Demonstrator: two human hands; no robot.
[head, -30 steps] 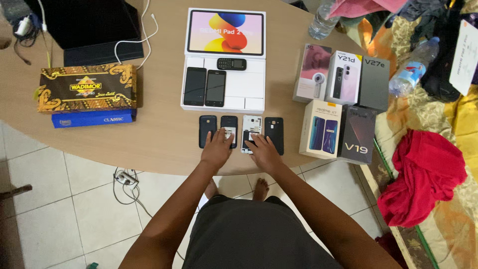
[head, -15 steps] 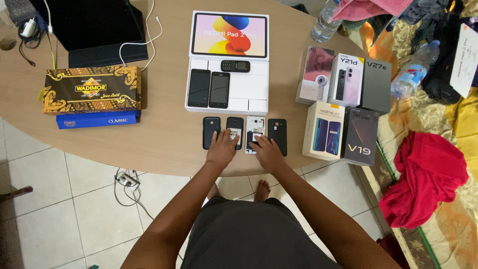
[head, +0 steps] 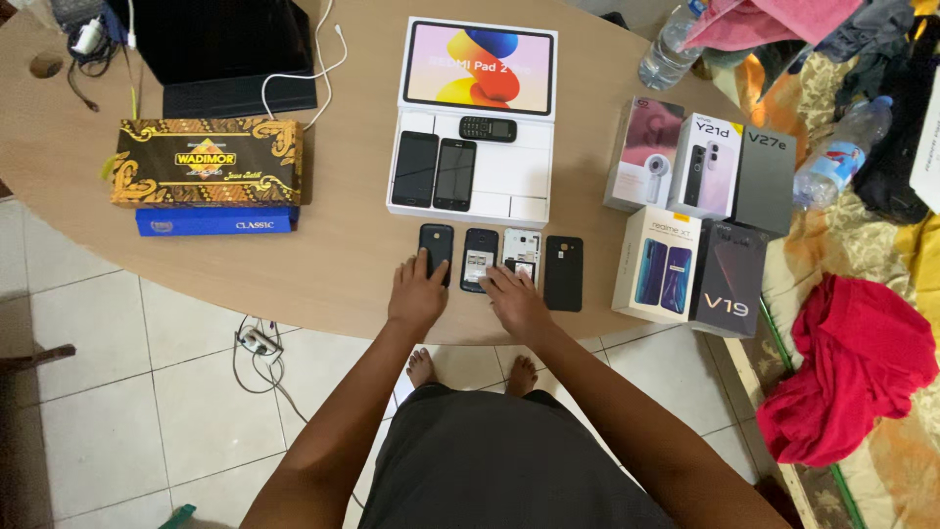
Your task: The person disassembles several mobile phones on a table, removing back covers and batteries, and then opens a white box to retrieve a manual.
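Resting flat hands [head: 416,292] on phones [head: 437,249]

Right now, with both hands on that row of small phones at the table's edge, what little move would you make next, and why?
Probably close the left hand on the dark rounded phone under its fingertips and lift it. The right hand already rests on the white opened phone; neither phone looks gripped yet.

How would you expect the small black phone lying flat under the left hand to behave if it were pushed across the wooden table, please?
The small black phone looks rigid and lies flat, so it would probably slide rather than roll or tip. The wooden table looks smooth, so it may slip easily. The left hand rests partly on it, near the table's edge, so it could fall.
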